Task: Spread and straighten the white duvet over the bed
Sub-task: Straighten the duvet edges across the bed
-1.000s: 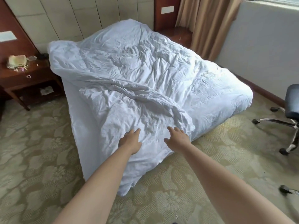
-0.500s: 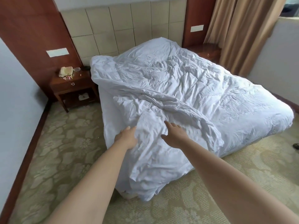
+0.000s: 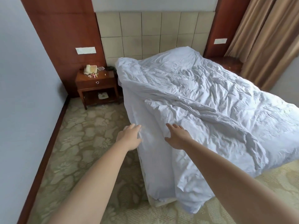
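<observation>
A wrinkled white duvet (image 3: 202,101) covers the bed (image 3: 159,202) from the headboard to the foot, with a long diagonal ridge of folds across its middle. Its near corner hangs down to the carpet. My left hand (image 3: 129,137) reaches with straight fingers to the duvet's left hanging edge and touches it. My right hand (image 3: 177,137) lies flat with spread fingers on the duvet near the bed's near-left corner. Neither hand grips the cloth.
A wooden nightstand (image 3: 97,88) with a telephone (image 3: 90,69) stands left of the bed. A padded headboard (image 3: 155,34) and wood panels line the far wall. Beige curtains (image 3: 268,41) hang at the right. Patterned carpet (image 3: 84,143) runs between the bed and the left wall.
My view has swung left and up, bringing the nightstand and left wall into sight. Both hands slid left along the duvet toward the bed's left edge, fingers still straight.
</observation>
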`<act>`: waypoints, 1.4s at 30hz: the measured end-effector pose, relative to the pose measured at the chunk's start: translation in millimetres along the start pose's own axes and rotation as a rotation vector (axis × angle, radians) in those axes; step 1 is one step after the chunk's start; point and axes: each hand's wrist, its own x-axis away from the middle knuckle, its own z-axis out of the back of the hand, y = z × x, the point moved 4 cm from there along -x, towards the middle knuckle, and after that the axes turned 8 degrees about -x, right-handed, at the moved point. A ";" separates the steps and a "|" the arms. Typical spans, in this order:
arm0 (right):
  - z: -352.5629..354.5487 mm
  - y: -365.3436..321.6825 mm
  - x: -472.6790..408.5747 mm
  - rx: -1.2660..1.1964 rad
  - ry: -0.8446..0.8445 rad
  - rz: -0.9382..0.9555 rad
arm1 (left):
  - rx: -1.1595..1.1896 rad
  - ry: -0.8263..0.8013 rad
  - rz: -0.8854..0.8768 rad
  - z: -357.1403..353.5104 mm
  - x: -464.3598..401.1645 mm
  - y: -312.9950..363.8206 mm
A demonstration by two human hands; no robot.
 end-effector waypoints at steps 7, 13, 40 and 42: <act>-14.0 -73.9 -105.1 0.031 -0.023 0.073 | -0.006 0.021 0.048 14.9 -64.9 -91.7; -16.4 -123.2 -230.8 0.008 -0.060 0.110 | -0.124 -0.016 0.070 37.3 -155.9 -157.0; 19.4 -300.7 -802.2 0.050 -0.140 0.005 | -0.186 -0.261 -0.137 134.7 -727.8 -442.1; 16.9 -300.8 -855.8 0.052 -0.167 0.003 | -0.180 -0.265 -0.139 139.1 -778.8 -453.0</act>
